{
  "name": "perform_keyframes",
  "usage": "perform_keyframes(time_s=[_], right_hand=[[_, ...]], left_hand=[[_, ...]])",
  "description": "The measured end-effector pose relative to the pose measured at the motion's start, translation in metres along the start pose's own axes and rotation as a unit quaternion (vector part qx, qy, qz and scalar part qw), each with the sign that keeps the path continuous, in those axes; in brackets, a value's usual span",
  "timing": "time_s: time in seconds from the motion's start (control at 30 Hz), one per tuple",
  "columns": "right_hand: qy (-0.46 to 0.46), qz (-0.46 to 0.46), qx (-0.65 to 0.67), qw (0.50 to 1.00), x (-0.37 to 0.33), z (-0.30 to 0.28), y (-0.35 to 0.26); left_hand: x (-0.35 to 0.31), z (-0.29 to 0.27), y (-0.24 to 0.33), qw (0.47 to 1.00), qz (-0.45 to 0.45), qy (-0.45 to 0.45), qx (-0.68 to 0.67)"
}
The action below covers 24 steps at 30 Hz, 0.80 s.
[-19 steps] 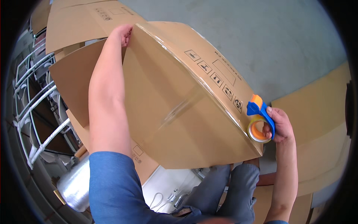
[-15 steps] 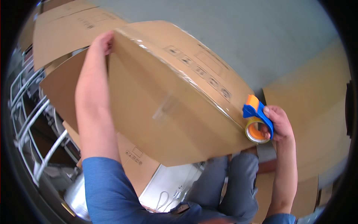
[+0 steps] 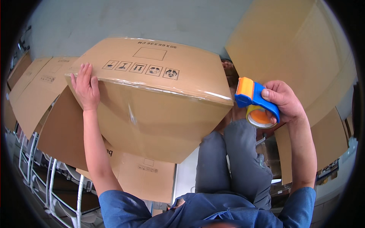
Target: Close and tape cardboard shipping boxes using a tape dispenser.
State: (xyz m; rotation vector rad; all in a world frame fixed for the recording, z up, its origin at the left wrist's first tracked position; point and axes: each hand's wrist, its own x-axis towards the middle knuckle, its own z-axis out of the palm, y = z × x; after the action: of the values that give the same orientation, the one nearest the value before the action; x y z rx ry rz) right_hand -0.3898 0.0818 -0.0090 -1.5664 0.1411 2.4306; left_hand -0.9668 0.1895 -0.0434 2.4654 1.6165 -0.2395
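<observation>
A large brown cardboard box (image 3: 152, 121) stands in front of my legs, with clear tape running along its upper near edge. Dark handling symbols and an outlined rectangle are printed on its top-facing side. My left hand (image 3: 86, 87) lies on the box's left corner, fingers stretched over the edge. To the right of the box, my right hand (image 3: 285, 99) is wrapped round the handle of a blue and orange tape dispenser (image 3: 255, 99). A roll of tape with an orange core hangs in the dispenser, close to the box's right corner.
Flat cardboard sheets lean at the left (image 3: 34, 91) and a tall brown cardboard panel (image 3: 289, 57) stands at the right. A white metal rack (image 3: 49, 186) is at the lower left. Another printed carton (image 3: 146, 176) lies below the box. Grey floor (image 3: 152, 19) spreads beyond.
The box has turned so its taped edge lies more level and its printed side shows more fully. My left hand has come nearer and opened flat on the corner. The tape dispenser has risen slightly.
</observation>
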Motion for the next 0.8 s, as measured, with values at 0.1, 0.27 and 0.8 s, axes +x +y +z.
perform_keyframes(time_s=[0.1, 0.27, 0.8], right_hand=[[0.007, 0.002, 0.034, 0.999, -0.010, -0.010, 0.025], [-0.034, 0.006, 0.124, 0.992, -0.009, -0.019, 0.076], [-0.171, -0.077, 0.335, 0.923, 0.027, -0.058, 0.182]], left_hand=[[0.003, -0.010, 0.042, 0.999, 0.051, -0.009, 0.009], [0.010, -0.010, 0.089, 0.989, 0.134, -0.065, 0.011], [0.040, -0.024, 0.128, 0.955, 0.248, -0.131, 0.096]])
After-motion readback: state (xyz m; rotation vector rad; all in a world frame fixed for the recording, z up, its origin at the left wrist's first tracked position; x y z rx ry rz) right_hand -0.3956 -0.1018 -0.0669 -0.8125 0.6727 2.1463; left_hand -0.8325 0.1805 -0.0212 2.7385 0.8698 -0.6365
